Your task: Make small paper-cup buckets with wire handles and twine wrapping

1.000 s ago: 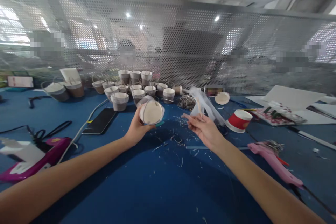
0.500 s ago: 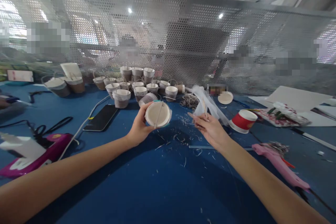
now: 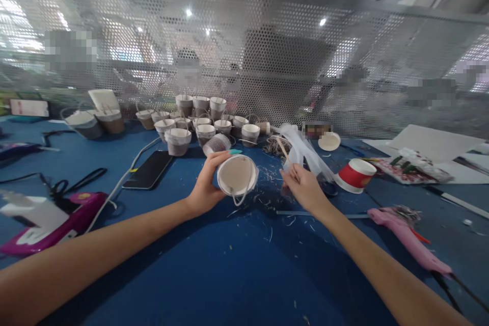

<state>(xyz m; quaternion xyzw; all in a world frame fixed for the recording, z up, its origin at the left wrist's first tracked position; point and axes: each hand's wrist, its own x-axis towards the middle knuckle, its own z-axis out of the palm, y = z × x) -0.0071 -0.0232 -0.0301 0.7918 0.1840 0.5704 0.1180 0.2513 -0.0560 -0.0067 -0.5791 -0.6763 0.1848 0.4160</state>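
Note:
My left hand (image 3: 204, 188) grips a small white paper cup (image 3: 237, 175) tipped on its side, its mouth facing me, with a thin loop handle hanging below the rim. My right hand (image 3: 303, 186) is closed in a pinch on a thin wooden stick (image 3: 283, 155) that points up and to the left, close to the right of the cup. Both hands hover above the blue table (image 3: 229, 265), over a scatter of pale shavings (image 3: 267, 204).
Several finished cups with handles (image 3: 198, 122) cluster at the back by a perforated metal screen (image 3: 244, 61). A phone (image 3: 148, 169) and scissors (image 3: 72, 186) lie left, a magenta glue gun (image 3: 57, 224) at far left. A pink glue gun (image 3: 408, 239) and a red cup (image 3: 353, 174) sit right.
The cup has shifted slightly right and lower, and its handle now hangs below the rim instead of crossing the mouth. My right hand closed from loosely open fingers into a pinch on the stick.

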